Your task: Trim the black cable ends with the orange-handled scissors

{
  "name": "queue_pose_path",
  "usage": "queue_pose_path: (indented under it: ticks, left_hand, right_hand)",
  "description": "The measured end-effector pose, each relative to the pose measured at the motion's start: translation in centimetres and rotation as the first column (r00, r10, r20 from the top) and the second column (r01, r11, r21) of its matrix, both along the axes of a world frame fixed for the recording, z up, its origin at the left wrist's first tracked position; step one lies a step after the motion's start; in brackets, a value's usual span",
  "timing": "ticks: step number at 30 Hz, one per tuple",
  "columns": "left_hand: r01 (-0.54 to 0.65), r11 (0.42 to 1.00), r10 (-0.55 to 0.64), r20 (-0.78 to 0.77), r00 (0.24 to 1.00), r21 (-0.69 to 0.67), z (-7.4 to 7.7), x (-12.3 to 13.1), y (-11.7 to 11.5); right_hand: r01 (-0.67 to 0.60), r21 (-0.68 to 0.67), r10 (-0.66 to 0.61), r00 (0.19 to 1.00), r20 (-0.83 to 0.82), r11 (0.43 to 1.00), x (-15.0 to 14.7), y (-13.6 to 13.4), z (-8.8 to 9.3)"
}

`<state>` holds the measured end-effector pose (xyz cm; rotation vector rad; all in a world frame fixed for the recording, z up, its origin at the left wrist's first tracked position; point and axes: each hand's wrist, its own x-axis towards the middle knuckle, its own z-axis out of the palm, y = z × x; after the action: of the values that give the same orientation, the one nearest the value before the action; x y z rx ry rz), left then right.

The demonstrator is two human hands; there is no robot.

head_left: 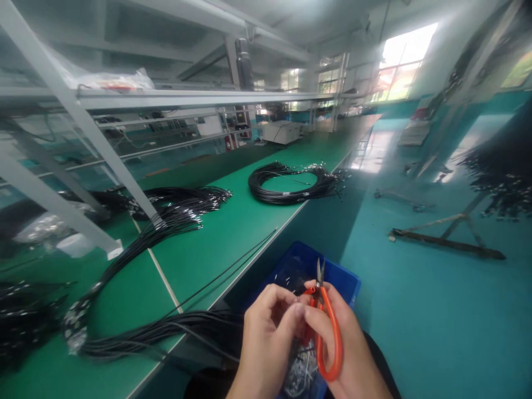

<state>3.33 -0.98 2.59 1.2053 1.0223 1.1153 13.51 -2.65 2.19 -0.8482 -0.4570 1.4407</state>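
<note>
Orange-handled scissors (331,338) with slightly parted blades pointing up are held in my right hand (347,335). My left hand (268,335) is closed in a pinch, its fingertips meeting those of my right hand; whatever lies between them is too small to tell. Beneath both hands is a blue bin (347,277) holding small clear and dark pieces. To the left, a thick bundle of black cables (145,335) curves over the green table (216,244) and hangs past its edge beside my left wrist.
Farther along the table lies a coiled black cable bundle (286,194). More cable ends (187,205) spread near a white shelf post (112,160). A white box (282,133) sits farther back. On the right, a rack foot (449,244) stands on the floor beneath hanging cables.
</note>
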Motion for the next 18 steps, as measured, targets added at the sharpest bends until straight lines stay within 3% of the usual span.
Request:
queue_pose_path:
  ticks: [5,9,15,18]
  left_hand:
    - [0.206,0.972,-0.174,0.242,0.955,-0.112,0.0,-1.3,0.9]
    - [0.197,0.967,-0.133,0.339,0.931,-0.162,0.2,-1.4,0.7]
    - [0.186,0.980,-0.156,0.300,0.941,-0.075,-0.4,-1.2,0.8]
    - [0.075,0.997,-0.071,0.138,0.988,-0.021,-0.5,-1.7,0.8]
  right_hand:
    - [-0.095,0.029,0.096,0.995,-0.022,0.995,0.3,0.4,-0.5]
    - [-0.133,0.056,0.135,0.990,-0.031,0.989,0.4,0.2,-0.4]
    - [-0.122,0.069,0.125,0.991,-0.053,0.990,0.4,0.1,-0.5]
    - [-0.114,0.059,0.119,0.989,-0.084,0.992,0.5,0.3,-0.7]
